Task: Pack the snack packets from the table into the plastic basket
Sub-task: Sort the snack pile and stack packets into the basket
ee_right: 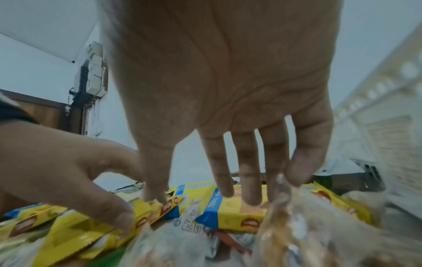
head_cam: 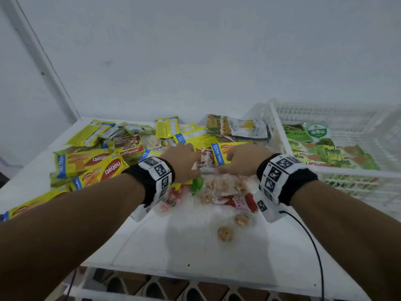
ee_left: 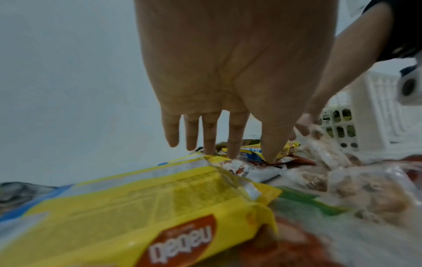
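Snack packets cover the white table (head_cam: 173, 240). My left hand (head_cam: 192, 158) and right hand (head_cam: 227, 165) reach side by side into the middle of the pile, around a white and red packet (head_cam: 206, 162). In the left wrist view my left hand (ee_left: 251, 157) has straight fingers, its thumb tip on a yellow packet's edge (ee_left: 285, 150). My right hand (ee_right: 194, 196) hangs with spread fingers over a yellow and blue wafer packet (ee_right: 230, 215); its little finger touches a clear cookie packet (ee_right: 294, 216). The white plastic basket (head_cam: 280, 127) at right holds green Pandan packets (head_cam: 329, 152).
Yellow Nabati packets (head_cam: 93, 166) lie heaped on the table's left half. Clear cookie packets (head_cam: 225, 233) and a red packet (head_cam: 238, 202) lie near the front, below my wrists. More packets (head_cam: 236, 127) sit at the back against the wall. The table's front edge is close.
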`<state>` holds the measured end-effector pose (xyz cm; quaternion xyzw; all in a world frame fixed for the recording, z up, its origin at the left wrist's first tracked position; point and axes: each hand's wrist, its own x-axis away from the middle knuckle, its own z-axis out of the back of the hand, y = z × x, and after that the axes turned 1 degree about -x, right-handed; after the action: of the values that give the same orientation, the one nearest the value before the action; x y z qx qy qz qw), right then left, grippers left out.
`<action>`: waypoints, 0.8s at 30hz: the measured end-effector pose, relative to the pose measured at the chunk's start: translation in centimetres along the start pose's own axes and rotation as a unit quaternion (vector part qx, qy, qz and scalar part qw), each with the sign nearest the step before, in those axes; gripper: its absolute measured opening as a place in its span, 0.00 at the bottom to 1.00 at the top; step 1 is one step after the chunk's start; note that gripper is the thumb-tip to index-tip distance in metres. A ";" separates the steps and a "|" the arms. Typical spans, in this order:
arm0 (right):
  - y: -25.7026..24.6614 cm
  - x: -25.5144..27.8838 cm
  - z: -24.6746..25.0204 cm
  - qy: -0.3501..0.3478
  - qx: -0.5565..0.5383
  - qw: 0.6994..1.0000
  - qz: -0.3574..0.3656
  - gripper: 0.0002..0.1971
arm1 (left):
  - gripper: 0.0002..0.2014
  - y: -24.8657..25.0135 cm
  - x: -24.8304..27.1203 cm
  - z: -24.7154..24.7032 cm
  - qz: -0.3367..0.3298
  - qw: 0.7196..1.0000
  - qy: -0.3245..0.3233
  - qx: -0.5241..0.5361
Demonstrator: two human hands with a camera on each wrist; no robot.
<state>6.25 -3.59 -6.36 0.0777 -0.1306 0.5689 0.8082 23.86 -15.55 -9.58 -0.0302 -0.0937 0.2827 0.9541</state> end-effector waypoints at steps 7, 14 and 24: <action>-0.6 -2.5 -1.9 0.001 0.001 1.000 -0.015 0.39 | 0.46 -3.5 1.9 0.2 0.061 0.988 -0.143 0.004; -2.6 -2.5 -1.3 -0.076 0.011 0.993 0.094 0.35 | 0.44 -3.7 1.2 1.1 0.053 0.988 -0.145 0.025; -0.8 -1.4 0.3 -0.048 0.006 0.999 -0.009 0.27 | 0.30 -2.8 -5.0 5.8 -0.013 0.999 0.020 0.038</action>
<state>6.49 -5.19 -6.48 0.1111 -0.1651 0.5580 0.8056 20.06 -20.59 -4.45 0.0020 -0.0645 0.2734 0.9597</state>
